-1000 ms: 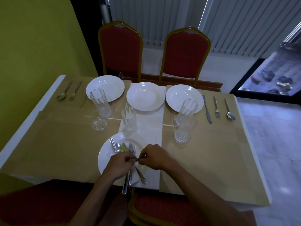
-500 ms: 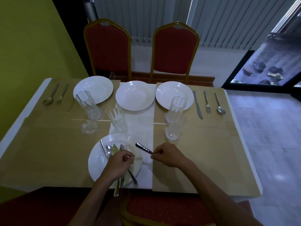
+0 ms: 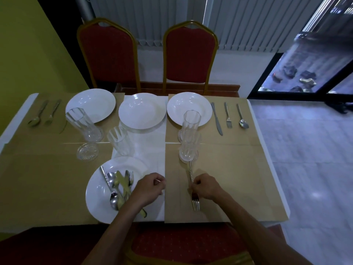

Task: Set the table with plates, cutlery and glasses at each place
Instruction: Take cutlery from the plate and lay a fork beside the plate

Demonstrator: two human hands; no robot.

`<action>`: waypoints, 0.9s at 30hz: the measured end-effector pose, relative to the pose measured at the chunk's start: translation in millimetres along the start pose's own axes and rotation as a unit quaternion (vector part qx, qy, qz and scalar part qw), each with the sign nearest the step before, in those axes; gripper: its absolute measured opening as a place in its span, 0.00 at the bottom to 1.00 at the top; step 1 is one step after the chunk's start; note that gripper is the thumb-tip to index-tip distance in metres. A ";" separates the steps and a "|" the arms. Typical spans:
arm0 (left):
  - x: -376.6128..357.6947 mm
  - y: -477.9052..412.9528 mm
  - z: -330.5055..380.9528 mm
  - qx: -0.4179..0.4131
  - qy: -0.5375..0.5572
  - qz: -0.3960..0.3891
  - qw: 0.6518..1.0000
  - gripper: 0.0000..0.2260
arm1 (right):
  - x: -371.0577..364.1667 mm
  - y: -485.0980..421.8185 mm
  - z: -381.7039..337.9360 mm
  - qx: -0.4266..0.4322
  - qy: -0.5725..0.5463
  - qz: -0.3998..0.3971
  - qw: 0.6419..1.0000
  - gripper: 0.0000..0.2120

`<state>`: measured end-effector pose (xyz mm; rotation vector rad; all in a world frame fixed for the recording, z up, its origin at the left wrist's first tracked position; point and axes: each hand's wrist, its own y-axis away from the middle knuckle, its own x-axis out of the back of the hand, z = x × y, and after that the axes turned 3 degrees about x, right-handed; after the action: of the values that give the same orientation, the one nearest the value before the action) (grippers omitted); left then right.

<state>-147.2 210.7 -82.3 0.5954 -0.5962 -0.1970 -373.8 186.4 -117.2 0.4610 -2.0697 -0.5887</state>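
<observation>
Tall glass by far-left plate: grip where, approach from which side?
Probably grip the tall glass round its fluted mid-body, coming from the yellow wall: it stands upright, the short glass sits close on the other side, the far-left plate behind, a small glass dish in front.

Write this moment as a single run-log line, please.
step: cutlery placement | right hand: holds fork over tan mat, tines nearest | left hand: curled at near plate, grip unclear | near plate: cutlery pile

Only one view exists, from a camera on the person's head. It stands at the near edge of the worktop (image 3: 238,169), looks forward and steeply down, quite close, and reaches the two chairs (image 3: 108,56) and the blinds (image 3: 248,22) behind.
</observation>
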 end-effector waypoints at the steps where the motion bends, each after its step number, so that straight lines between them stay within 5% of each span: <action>1: -6.2 -1.2 4.8 -0.004 -0.007 -0.004 1.000 0.04 | -0.2 -0.3 3.2 -0.008 -0.006 0.005 1.000 0.17; 14: -75.7 -12.0 37.7 -0.030 -0.044 -0.002 0.999 0.12 | 8.0 -6.9 18.2 -0.008 0.002 0.013 1.000 0.12; 20: -94.2 -15.3 50.3 -0.168 -0.228 0.130 0.950 0.21 | 16.3 -5.1 23.1 0.047 0.107 -0.022 0.993 0.11; 27: -116.8 -26.1 61.2 -0.166 -0.353 0.066 0.918 0.11 | 33.8 -0.6 40.9 0.081 0.099 -0.020 0.992 0.10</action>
<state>-278.0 200.5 -111.4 0.1321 -1.2705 -0.3842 -426.1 177.4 -114.3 0.6313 -1.9282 -0.3838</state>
